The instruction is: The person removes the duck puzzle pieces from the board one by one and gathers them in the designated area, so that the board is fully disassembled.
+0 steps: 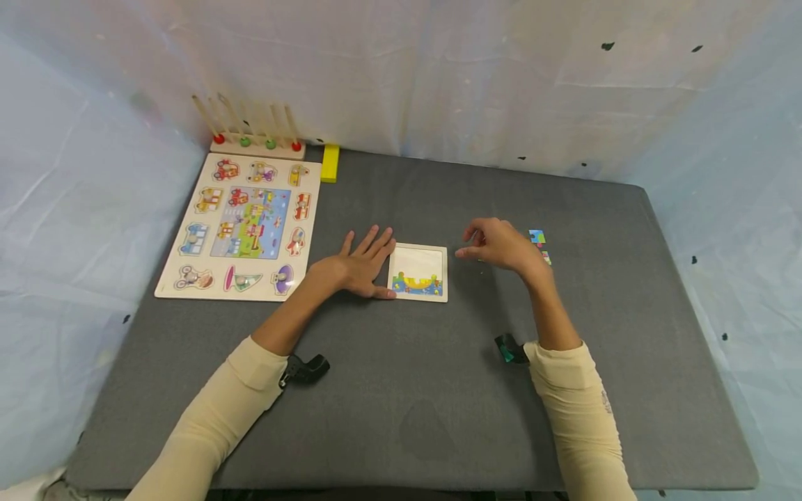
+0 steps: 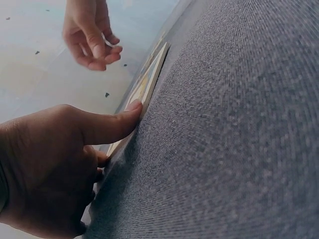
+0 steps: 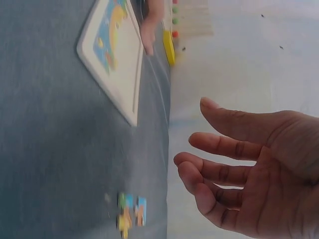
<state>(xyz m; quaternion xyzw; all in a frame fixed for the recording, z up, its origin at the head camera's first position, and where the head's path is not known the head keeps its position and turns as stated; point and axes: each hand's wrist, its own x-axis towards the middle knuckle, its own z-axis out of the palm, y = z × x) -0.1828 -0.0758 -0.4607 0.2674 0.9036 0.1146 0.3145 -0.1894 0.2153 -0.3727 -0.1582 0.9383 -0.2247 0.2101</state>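
Note:
A small wooden jigsaw tray (image 1: pixel 420 261) lies on the table, its lower part filled with joined blue and yellow pieces (image 1: pixel 416 285) and its upper part bare wood. My left hand (image 1: pixel 360 270) is spread flat at the tray's left side, with the thumb at the near corner and a fingertip by the far one. In the left wrist view, the thumb (image 2: pixel 117 124) presses on the tray's edge. Raised above the table right of the tray, my right hand (image 3: pixel 249 174) has loosely bent fingers and holds nothing. Loose jigsaw pieces (image 1: pixel 537 236) lie beyond it, partly hidden by the wrist.
A large wooden peg puzzle board (image 1: pixel 257 177) with vehicle pictures occupies the left of the table. Behind it stands a rack of upright sticks (image 1: pixel 257 147) with red and green beads. Beside the rack lies a yellow block (image 1: pixel 329 163). Pale sheeting (image 1: pixel 451 83) hangs around the table.

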